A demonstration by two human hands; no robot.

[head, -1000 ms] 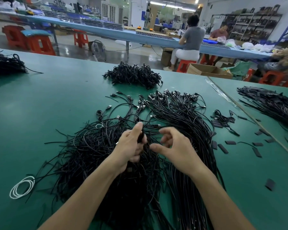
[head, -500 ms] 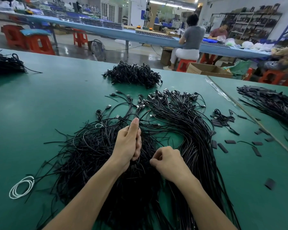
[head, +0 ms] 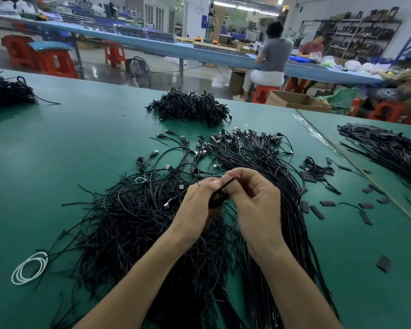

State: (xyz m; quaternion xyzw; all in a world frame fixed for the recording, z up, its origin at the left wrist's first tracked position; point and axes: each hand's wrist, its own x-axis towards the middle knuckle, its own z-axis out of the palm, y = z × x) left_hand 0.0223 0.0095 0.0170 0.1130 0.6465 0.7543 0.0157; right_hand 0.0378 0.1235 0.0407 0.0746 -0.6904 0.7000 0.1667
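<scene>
A black cable is being gripped by the left hand; its end, slanting up-right, is being pinched by fingers of the right hand.

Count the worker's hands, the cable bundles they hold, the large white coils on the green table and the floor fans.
Hands: 2 (left hand, right hand)
Cable bundle: 1
Large white coil: 1
Floor fan: 1
Total: 5
</scene>
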